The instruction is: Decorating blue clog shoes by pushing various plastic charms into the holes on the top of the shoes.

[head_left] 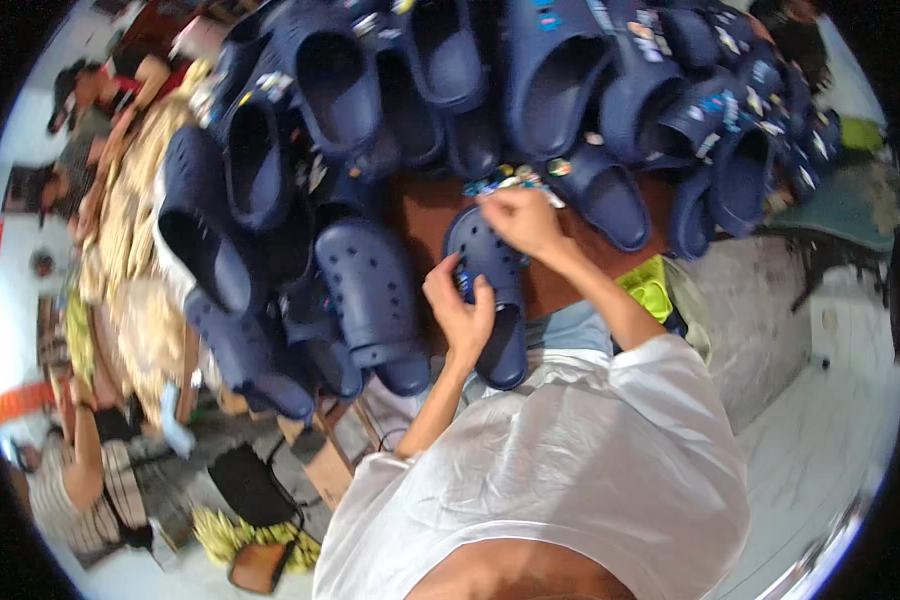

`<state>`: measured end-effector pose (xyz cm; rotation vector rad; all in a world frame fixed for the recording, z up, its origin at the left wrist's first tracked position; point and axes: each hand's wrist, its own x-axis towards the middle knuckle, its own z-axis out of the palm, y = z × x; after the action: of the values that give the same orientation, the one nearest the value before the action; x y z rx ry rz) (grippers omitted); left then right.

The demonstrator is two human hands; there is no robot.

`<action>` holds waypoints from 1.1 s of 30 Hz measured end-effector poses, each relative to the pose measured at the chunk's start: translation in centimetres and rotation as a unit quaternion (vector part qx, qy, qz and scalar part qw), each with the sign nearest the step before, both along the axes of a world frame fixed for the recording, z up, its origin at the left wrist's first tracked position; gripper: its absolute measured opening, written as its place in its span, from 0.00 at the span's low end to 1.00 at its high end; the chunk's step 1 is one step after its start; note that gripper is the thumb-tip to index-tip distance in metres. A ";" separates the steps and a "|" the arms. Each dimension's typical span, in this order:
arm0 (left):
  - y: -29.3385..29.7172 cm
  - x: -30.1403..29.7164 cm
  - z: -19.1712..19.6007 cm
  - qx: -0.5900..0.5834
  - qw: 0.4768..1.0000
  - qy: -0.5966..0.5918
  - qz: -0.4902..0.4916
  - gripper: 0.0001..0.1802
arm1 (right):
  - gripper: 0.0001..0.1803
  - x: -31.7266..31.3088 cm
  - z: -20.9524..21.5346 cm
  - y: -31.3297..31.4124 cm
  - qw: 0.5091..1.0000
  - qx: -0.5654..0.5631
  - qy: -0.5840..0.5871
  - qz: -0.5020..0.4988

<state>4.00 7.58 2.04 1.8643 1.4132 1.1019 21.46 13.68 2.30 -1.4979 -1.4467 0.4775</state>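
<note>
My left hand [460,310] sits at the middle of the frame, fingers curled and thumb spread, gripping. Its bare forearm runs down and left to my white sleeve. My right hand [522,220] is just above it, fingers pinched together at upper centre, wrist bent, forearm slanting down right to the sleeve.

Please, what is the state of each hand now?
Left hand: closed, gripping the navy blue foam clog.
Right hand: fingers pinched at the clog's toe; contents cannot be told.
</note>
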 end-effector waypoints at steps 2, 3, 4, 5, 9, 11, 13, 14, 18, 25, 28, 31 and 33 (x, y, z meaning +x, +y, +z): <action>0.2 0.0 0.2 -0.004 1.000 -0.007 -0.001 0.25 | 0.19 1.3 1.1 -1.2 0.995 -0.046 -0.091 -0.015; 0.3 -0.2 0.2 -0.007 1.000 0.000 -0.005 0.24 | 0.21 1.5 1.0 -1.6 0.994 -0.036 -0.104 -0.025; 0.6 0.0 0.2 -0.004 1.000 0.004 -0.010 0.25 | 0.22 1.9 0.8 -1.7 0.992 -0.035 -0.119 -0.020; 0.6 -0.1 0.5 0.000 1.000 0.008 -0.015 0.25 | 0.23 2.1 0.5 -1.6 0.990 -0.033 -0.134 -0.017; -0.1 -0.7 0.9 -0.011 1.000 0.017 -0.011 0.27 | 0.17 3.3 -0.5 -0.2 0.981 -0.008 -0.191 -0.042; -1.0 -1.5 0.4 -0.012 1.000 0.006 -0.011 0.28 | 0.08 2.8 0.6 0.5 0.977 0.009 -0.212 -0.036; -1.7 -2.4 0.2 -0.021 1.000 0.000 -0.010 0.27 | 0.07 1.8 2.3 0.8 0.978 0.038 -0.203 -0.019; -2.1 -2.7 0.0 -0.027 1.000 -0.004 -0.007 0.28 | 0.07 1.0 2.8 0.8 0.978 0.052 -0.200 -0.006; -3.0 -2.3 0.6 -0.042 0.998 -0.037 -0.002 0.34 | 0.06 -0.9 3.8 -0.6 0.969 0.032 -0.180 0.163; -4.0 -2.8 0.0 -0.022 0.999 -0.035 0.006 0.51 | 0.12 -3.8 3.2 -0.6 0.872 0.043 -0.196 0.446; -3.9 -3.4 -0.9 -0.037 0.999 -0.032 0.021 0.49 | 0.11 -4.0 3.8 -0.1 0.851 0.064 -0.194 0.485; -3.6 -3.2 -1.7 -0.039 0.998 -0.034 0.019 0.47 | 0.12 -3.5 3.3 0.2 0.843 -0.002 -0.158 0.513; -3.6 -2.7 -1.7 -0.061 0.998 -0.025 0.003 0.48 | 0.14 -3.8 3.5 0.4 0.838 -0.007 -0.178 0.515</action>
<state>1.30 4.01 0.31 1.7363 1.4252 1.0354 17.67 14.11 5.78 -0.6957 -2.5212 0.8626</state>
